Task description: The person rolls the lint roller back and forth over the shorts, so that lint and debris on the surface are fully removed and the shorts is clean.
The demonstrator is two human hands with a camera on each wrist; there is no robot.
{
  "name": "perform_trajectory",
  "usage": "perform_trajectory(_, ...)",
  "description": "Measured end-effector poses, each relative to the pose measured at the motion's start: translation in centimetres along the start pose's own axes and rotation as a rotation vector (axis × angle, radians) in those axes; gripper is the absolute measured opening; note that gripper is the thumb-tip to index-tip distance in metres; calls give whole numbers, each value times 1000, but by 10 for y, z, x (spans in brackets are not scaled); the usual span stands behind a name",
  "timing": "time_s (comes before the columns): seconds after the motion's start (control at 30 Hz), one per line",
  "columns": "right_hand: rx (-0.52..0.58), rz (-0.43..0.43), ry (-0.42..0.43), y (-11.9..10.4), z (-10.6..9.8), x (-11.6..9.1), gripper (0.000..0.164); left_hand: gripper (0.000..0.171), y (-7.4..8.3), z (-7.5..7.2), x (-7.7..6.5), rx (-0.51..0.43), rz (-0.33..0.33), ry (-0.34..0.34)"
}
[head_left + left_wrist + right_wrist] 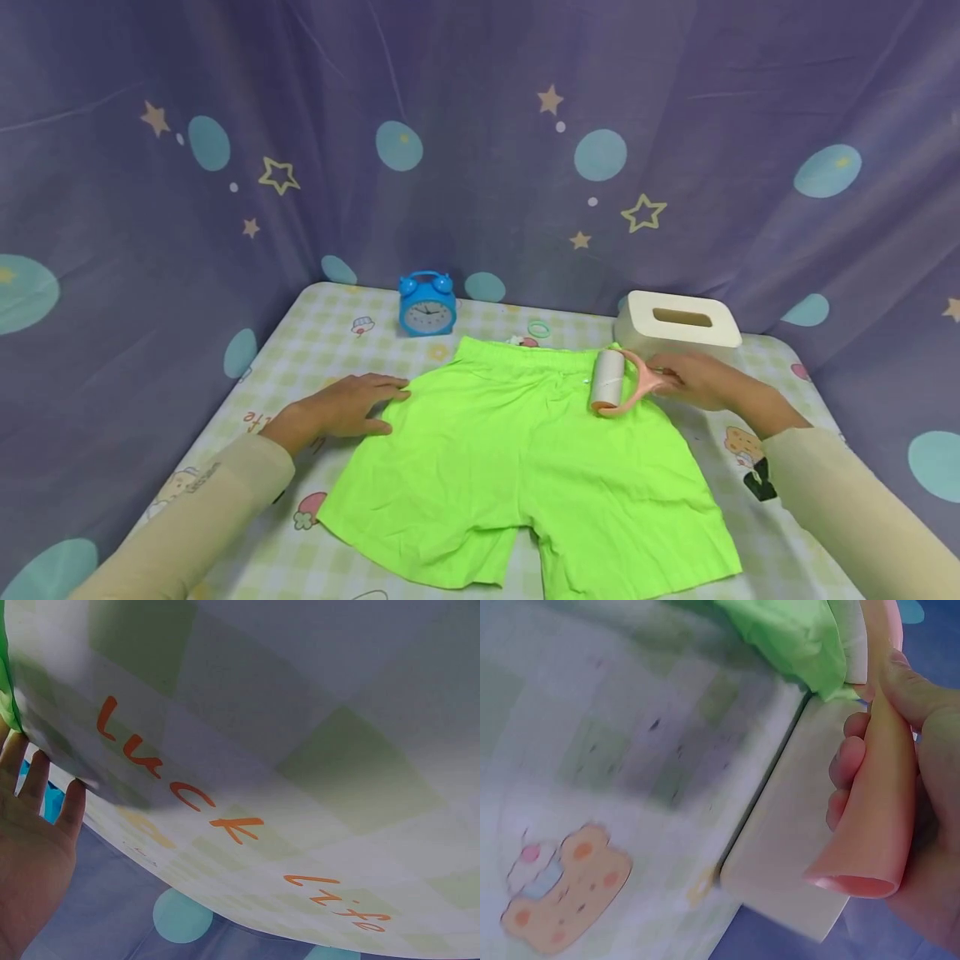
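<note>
Neon green shorts [465, 450] lie spread out on the table, waistband toward the back. My right hand [693, 379] grips the pink handle of a lint roller [608, 379], fingers wrapped around it in the right wrist view. The roller's white cylinder rests over the waistband's right end. My left hand [358, 406] lies at the left edge of the shorts, its fingers extended and fingertips on the fabric. In the left wrist view, the left hand's fingers [34, 784] reach to the green cloth at the frame's edge.
A blue alarm clock [427, 307] stands at the back left. The white tissue box [678, 321] sits at the back right, close behind my right hand. A small green ring [538, 329] lies behind the waistband. The checked tablecloth [300, 367] meets a purple curtain [480, 208].
</note>
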State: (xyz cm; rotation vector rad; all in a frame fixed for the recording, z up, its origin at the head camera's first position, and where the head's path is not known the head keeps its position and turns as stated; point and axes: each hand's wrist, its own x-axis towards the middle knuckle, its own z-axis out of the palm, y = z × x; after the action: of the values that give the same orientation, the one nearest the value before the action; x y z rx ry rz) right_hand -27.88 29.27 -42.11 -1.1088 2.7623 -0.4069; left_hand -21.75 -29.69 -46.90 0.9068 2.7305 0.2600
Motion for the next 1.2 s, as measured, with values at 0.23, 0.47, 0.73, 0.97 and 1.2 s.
perform_trajectory(0.23, -14, -28, 26, 9, 2, -14, 28, 63, 2, -1, 0, 0, 0, -5)
perform_trajectory(0.47, -40, 14, -36, 12, -5, -18, 35, 63, 3, 0, 0, 1, 4, -5)
perform_trajectory(0.73, 8, 53, -50, 15, -12, -32, 31, 64, 0, -2, -1, 0, 23, 6)
perform_trajectory(0.97, 11, 54, -68, 21, -20, -49, 23, 64, 3, -3, 3, -12, 16, -10)
perform_trajectory(1.2, -56, 82, -104, 26, -28, -56, 26, 64, 2, -2, 3, -1, -1, -16)
